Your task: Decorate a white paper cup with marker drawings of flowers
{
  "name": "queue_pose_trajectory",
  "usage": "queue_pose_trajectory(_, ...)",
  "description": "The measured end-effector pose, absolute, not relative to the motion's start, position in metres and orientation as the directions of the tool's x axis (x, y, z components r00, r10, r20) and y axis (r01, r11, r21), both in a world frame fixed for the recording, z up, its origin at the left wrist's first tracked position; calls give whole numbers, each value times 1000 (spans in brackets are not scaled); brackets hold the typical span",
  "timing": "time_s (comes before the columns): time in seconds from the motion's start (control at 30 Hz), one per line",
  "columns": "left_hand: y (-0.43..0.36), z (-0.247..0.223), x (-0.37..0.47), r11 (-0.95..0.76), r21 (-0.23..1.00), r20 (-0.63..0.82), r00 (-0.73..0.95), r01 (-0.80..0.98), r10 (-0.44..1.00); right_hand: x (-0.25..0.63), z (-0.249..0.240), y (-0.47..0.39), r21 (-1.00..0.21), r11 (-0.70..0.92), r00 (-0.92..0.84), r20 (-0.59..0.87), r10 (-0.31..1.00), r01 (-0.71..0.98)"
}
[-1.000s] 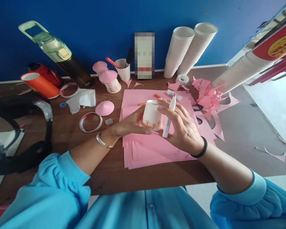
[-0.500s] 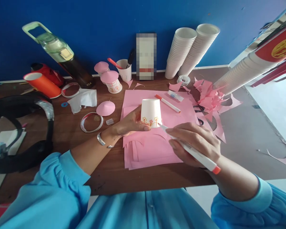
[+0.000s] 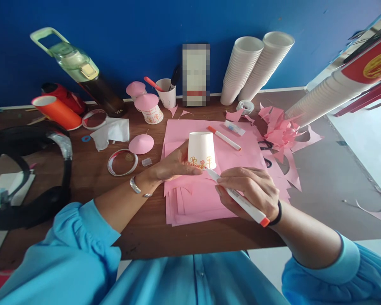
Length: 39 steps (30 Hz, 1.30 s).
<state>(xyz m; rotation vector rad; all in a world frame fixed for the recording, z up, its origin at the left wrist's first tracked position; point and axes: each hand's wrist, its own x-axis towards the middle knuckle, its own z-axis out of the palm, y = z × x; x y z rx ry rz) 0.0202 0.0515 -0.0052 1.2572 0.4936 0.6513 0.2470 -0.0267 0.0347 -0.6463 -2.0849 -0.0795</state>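
Marker (image 3: 245, 205) sits pinched in the right hand (image 3: 250, 189), tip near the six-o'clock rim of an upturned cup (image 3: 201, 146); the left hand (image 3: 175, 165) clasps the cup from eight, seemingly to steady it above pink sheets (image 3: 206, 205). Cup stacks (image 3: 239, 70) stand at one.

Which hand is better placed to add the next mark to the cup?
Right, I'd say: the right hand holds the marker, its tip close to the orange flowers on the white cup. The left hand is occupied gripping that upside-down cup.
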Motion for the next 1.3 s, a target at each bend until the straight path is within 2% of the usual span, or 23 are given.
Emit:
queue_pose_trajectory(0.27,48,0,20,204,964,-19,724,-169,690,246,34,-26,-194,853,-445,785,431,484)
queue_pose_trajectory(0.47,50,-3,21,163,974,-1,715,-159,699,247,35,-27,-253,853,-443,767,464,456)
queue_pose_trajectory(0.83,49,-1,21,181,961,27,726,-207,687,247,37,-24,-216,859,-443,783,436,464)
queue_pose_trajectory(1.3,52,-9,19,132,976,35,725,-173,688,247,39,-26,-249,854,-449,764,463,457)
